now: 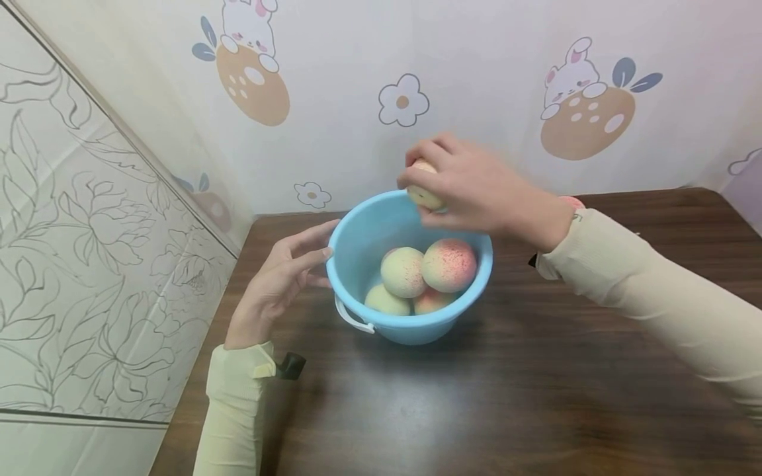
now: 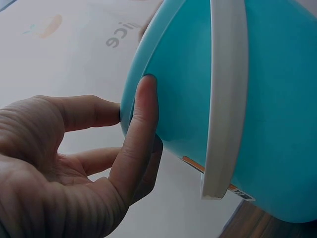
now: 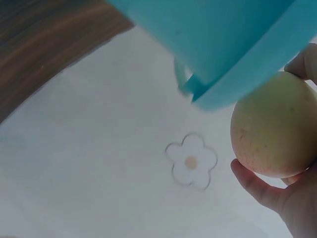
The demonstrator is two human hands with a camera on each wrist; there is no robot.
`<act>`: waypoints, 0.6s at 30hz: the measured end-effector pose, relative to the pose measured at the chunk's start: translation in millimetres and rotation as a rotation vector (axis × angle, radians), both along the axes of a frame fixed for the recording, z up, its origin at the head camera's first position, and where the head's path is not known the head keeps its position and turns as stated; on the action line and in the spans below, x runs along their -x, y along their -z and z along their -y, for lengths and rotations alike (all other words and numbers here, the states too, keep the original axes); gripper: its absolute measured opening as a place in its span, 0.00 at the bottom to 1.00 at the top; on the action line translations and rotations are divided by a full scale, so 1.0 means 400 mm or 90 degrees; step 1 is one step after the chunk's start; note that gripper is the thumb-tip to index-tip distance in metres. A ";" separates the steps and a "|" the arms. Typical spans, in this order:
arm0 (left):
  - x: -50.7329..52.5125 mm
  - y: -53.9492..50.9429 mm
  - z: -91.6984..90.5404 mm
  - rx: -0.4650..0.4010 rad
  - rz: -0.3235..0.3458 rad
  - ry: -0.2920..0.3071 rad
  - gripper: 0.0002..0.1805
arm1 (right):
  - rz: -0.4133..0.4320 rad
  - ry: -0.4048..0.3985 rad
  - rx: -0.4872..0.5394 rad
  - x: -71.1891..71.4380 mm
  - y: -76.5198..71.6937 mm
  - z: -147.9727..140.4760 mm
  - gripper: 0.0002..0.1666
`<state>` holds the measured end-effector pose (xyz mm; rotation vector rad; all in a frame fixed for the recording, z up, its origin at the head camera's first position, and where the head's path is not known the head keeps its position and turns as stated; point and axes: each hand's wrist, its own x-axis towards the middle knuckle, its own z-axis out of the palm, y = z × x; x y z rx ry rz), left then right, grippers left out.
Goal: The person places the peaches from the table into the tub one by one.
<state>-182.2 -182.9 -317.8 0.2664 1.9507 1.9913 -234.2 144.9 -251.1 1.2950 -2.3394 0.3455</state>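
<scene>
A light blue bucket (image 1: 411, 324) stands on the table, with several pale green and pink peaches (image 1: 449, 264) inside it. My left hand (image 1: 286, 271) holds the bucket at its left rim; in the left wrist view its fingers (image 2: 141, 114) lie against the wall just under the lip. Over the far right part of the rim, my right hand (image 1: 458, 182) grips another peach (image 1: 425, 195). That peach (image 3: 275, 126) looks yellowish with faint red specks in the right wrist view, and the fingers go round it. Some peaches at the bottom are partly hidden by those on top.
The bucket's white handle (image 1: 354, 317) hangs down on its left side. Behind my right wrist, a pink round thing (image 1: 573, 201) shows only in part. The dark wooden table (image 1: 536, 396) meets a patterned wall (image 1: 345, 86) at the back and a flowered panel (image 1: 101, 264) at left.
</scene>
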 end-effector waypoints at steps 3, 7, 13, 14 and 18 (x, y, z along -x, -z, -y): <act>0.001 0.000 0.001 0.001 0.000 0.000 0.30 | 0.011 -0.017 -0.011 0.000 0.004 0.030 0.20; 0.001 0.002 0.003 -0.001 -0.003 0.003 0.30 | 0.030 -0.050 -0.030 -0.002 0.009 0.063 0.20; 0.003 0.004 0.004 0.001 -0.006 0.009 0.30 | 0.111 -0.049 -0.095 -0.011 0.014 0.094 0.21; 0.003 0.004 0.004 0.000 -0.005 0.009 0.30 | 0.125 -0.045 -0.107 -0.012 0.015 0.098 0.21; 0.002 0.003 0.004 -0.002 0.000 0.006 0.30 | 0.162 -0.030 -0.146 -0.018 0.017 0.114 0.22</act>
